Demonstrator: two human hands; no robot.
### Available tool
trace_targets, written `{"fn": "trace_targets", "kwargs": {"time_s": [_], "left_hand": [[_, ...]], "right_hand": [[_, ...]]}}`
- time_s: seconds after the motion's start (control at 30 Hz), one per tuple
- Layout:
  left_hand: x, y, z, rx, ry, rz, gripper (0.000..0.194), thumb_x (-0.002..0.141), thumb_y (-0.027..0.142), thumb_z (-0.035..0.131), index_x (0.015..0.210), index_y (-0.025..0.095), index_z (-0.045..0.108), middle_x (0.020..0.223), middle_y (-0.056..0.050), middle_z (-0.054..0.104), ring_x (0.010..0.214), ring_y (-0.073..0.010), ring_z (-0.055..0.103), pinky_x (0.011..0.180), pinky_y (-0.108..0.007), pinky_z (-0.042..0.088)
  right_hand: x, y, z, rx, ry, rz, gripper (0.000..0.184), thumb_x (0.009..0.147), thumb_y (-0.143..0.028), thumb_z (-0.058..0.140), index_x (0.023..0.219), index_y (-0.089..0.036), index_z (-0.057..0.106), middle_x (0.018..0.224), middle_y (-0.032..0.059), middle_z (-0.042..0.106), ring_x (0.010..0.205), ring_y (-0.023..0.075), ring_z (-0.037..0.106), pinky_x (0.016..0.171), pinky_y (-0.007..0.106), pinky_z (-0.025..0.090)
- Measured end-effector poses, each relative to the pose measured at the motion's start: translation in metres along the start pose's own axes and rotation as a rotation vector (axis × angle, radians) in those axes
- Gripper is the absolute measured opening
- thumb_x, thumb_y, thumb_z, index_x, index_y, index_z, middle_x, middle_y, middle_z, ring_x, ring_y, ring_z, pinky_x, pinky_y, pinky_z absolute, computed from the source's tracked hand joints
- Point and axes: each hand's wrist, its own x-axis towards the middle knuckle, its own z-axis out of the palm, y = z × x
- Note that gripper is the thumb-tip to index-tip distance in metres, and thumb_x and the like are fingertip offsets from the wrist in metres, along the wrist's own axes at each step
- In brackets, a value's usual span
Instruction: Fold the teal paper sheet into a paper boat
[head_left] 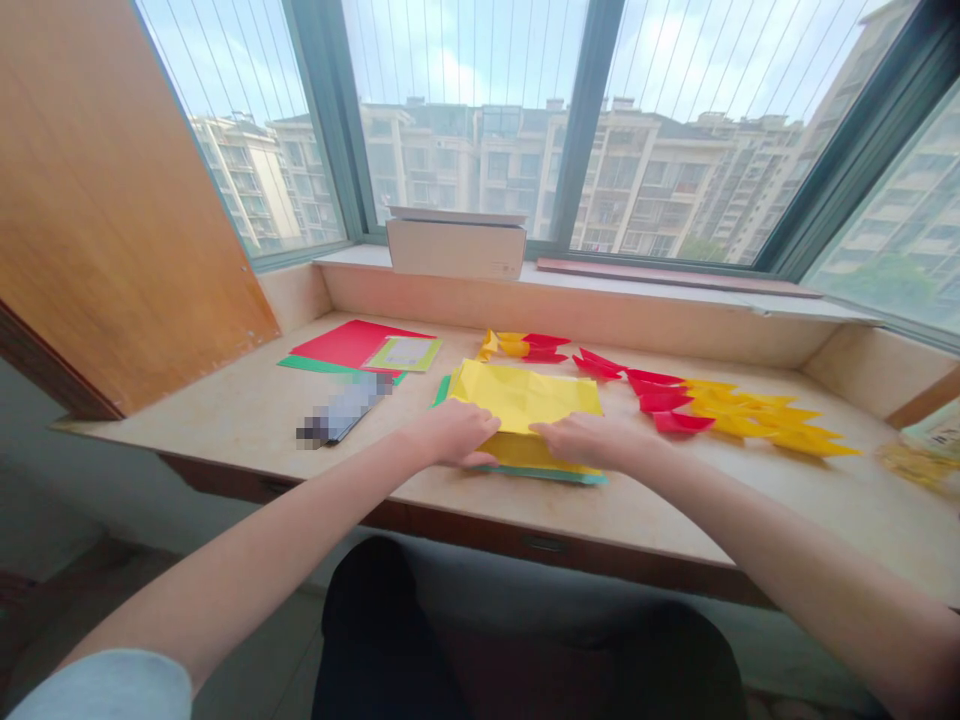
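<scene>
A creased yellow sheet of paper lies before me on a stack of yellow and green paper. My left hand grips its near edge at the left, with the fingers closed and the thumb toward the middle. On the right, my right hand pinches the same edge, a short gap away from the left. The near edge looks folded or lifted between them. Beyond the stack are folded red paper pieces and folded yellow paper pieces, set close together in rows.
Red paper and a clear-fronted packet lie at the back left, over green paper. A dark, partly blurred object sits nearer. A white box stands on the windowsill. At the far right is a plastic bag.
</scene>
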Motion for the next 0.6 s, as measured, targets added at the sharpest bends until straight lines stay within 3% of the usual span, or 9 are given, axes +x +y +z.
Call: {"fn": "trace_targets", "kwargs": {"time_s": [0.13, 0.3, 0.47, 0.53, 0.6], "left_hand": [[0.002, -0.002, -0.002, -0.002, 0.011, -0.025, 0.033, 0.083, 0.047, 0.068, 0.097, 0.018, 0.064, 0.089, -0.011, 0.074, 0.08, -0.028, 0.071, 0.065, -0.033, 0.05], [-0.002, -0.001, -0.006, -0.037, 0.067, 0.004, 0.041, 0.085, 0.056, 0.062, 0.104, 0.02, 0.062, 0.095, -0.011, 0.074, 0.085, -0.0276, 0.071, 0.069, -0.033, 0.05], [-0.012, 0.006, -0.008, 0.021, 0.069, 0.062, 0.048, 0.081, 0.059, 0.065, 0.106, 0.019, 0.06, 0.093, -0.011, 0.072, 0.083, -0.0292, 0.07, 0.066, -0.034, 0.05], [-0.016, 0.006, -0.004, 0.026, 0.052, 0.1, 0.039, 0.083, 0.052, 0.066, 0.103, 0.019, 0.061, 0.092, -0.01, 0.071, 0.082, -0.0277, 0.069, 0.065, -0.033, 0.049], [-0.018, 0.006, 0.004, 0.027, 0.044, 0.115, 0.031, 0.085, 0.047, 0.065, 0.098, 0.019, 0.062, 0.089, -0.009, 0.071, 0.081, -0.026, 0.069, 0.065, -0.031, 0.049]], "right_hand": [[-0.007, 0.003, -0.011, 0.062, -0.027, 0.045, 0.037, 0.093, -0.019, 0.039, 0.12, -0.02, 0.065, 0.1, 0.014, 0.075, 0.083, 0.0269, 0.073, 0.06, 0.031, 0.05], [-0.01, 0.008, -0.005, 0.092, 0.003, 0.063, 0.04, 0.092, -0.018, 0.039, 0.123, -0.021, 0.065, 0.103, 0.0145, 0.074, 0.085, 0.0283, 0.072, 0.063, 0.032, 0.051], [-0.016, 0.011, 0.004, 0.072, 0.073, -0.023, 0.036, 0.092, -0.026, 0.048, 0.123, -0.024, 0.066, 0.096, 0.0121, 0.076, 0.081, 0.0276, 0.072, 0.066, 0.033, 0.051], [-0.021, 0.014, 0.012, 0.109, 0.101, -0.104, 0.04, 0.092, -0.036, 0.053, 0.13, -0.027, 0.062, 0.107, 0.0113, 0.074, 0.089, 0.0281, 0.072, 0.074, 0.036, 0.053], [-0.026, 0.022, 0.023, 0.154, 0.139, -0.209, 0.053, 0.089, -0.049, 0.058, 0.138, -0.027, 0.055, 0.127, 0.0124, 0.066, 0.11, 0.0305, 0.065, 0.091, 0.041, 0.051]]}}
